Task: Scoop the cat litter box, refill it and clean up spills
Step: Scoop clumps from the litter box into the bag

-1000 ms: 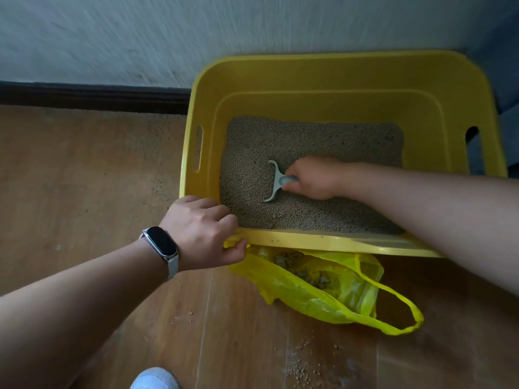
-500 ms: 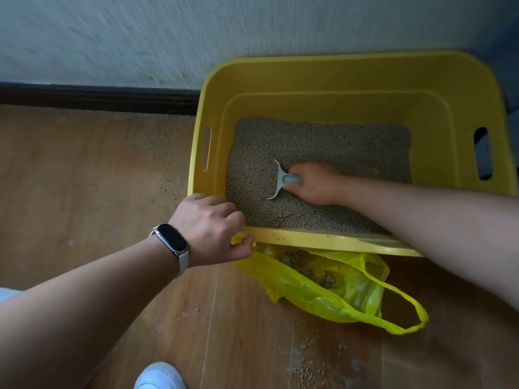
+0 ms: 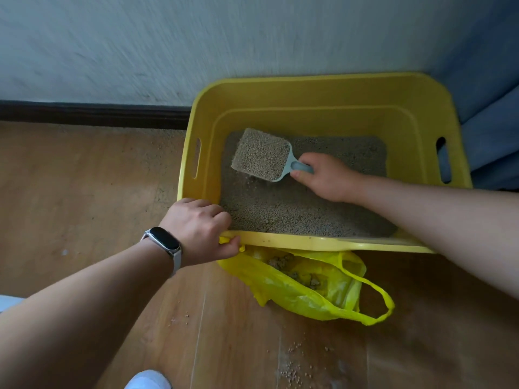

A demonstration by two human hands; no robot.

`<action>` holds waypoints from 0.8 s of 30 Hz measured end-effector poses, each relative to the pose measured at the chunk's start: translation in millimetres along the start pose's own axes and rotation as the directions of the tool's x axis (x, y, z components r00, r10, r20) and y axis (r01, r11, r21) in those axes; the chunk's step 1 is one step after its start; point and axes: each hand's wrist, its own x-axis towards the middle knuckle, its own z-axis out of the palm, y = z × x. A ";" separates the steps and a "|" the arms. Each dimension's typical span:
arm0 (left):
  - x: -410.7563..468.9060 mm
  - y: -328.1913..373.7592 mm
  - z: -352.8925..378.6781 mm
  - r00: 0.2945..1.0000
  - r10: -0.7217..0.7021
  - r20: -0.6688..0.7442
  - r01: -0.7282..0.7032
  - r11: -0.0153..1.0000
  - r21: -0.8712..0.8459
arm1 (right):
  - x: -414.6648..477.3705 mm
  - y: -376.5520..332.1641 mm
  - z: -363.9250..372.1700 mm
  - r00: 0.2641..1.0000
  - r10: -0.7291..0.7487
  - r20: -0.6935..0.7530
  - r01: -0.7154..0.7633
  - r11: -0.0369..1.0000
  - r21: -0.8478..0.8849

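A yellow litter box [image 3: 317,108] stands on the wooden floor against the wall, with grey-brown litter [image 3: 295,209] over its bottom. My right hand [image 3: 325,176] grips the handle of a grey scoop [image 3: 262,155], which is raised above the litter and heaped with granules. My left hand [image 3: 200,228] grips the near rim of the box at its left corner, thumb under the rim, together with an edge of a yellow plastic bag [image 3: 306,290]. The bag lies open on the floor just in front of the box and holds clumps of litter.
Spilled litter granules [image 3: 295,369] lie scattered on the floor in front of the bag. A dark baseboard [image 3: 92,113] runs along the wall on the left. Something blue [image 3: 494,113] stands right of the box. A white shoe tip [image 3: 148,380] shows at the bottom edge.
The scoop was buried in the litter with only its handle end showing; my right hand has lifted it out, full of granules. My left hand stays on the rim.
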 end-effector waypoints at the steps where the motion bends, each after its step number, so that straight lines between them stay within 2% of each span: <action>1: -0.1 0.2 -0.4 1.000 -0.004 0.006 0.004 1.000 0.004 | -5.5 1.2 -7.5 1.000 0.001 -0.015 -0.001 1.000 0.007; 9: -0.9 0.9 2.8 0.998 -0.046 0.046 0.045 0.999 0.029 | -57.1 16.5 -74.3 0.987 0.072 -0.146 -0.078 0.996 -0.037; 16: 1.2 2.1 -0.6 0.999 -0.023 0.029 0.021 0.999 0.046 | -108.1 25.4 -123.4 0.962 0.137 -0.238 -0.163 0.982 -0.093; 24: 2.8 4.2 -2.4 0.999 -0.030 0.037 0.028 0.998 0.057 | -132.6 21.0 -145.5 0.960 0.092 -0.264 -0.132 0.982 -0.138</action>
